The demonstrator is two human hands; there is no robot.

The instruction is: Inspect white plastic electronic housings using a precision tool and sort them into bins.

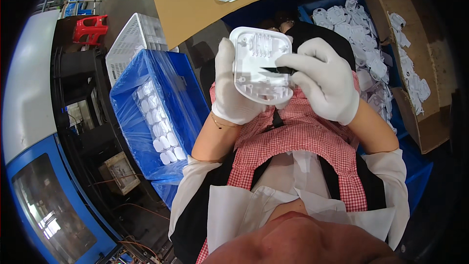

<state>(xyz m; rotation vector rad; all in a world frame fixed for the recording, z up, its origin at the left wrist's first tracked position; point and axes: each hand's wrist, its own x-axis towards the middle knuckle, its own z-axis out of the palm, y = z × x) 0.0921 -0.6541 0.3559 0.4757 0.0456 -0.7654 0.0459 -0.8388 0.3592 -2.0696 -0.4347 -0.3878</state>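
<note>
Person's head (303, 242) nearest cam; beyond, L hand (227, 90) grips white plastic part (254, 61), long axis approx. fore-aft, short of surface's (190, 5) near edge. R hand (325, 80), to its right, pinches dark blade (278, 70), tip pointing L over part's middle; contact w/ it unclear.

No readable text, labels, numbers or signs.
</note>
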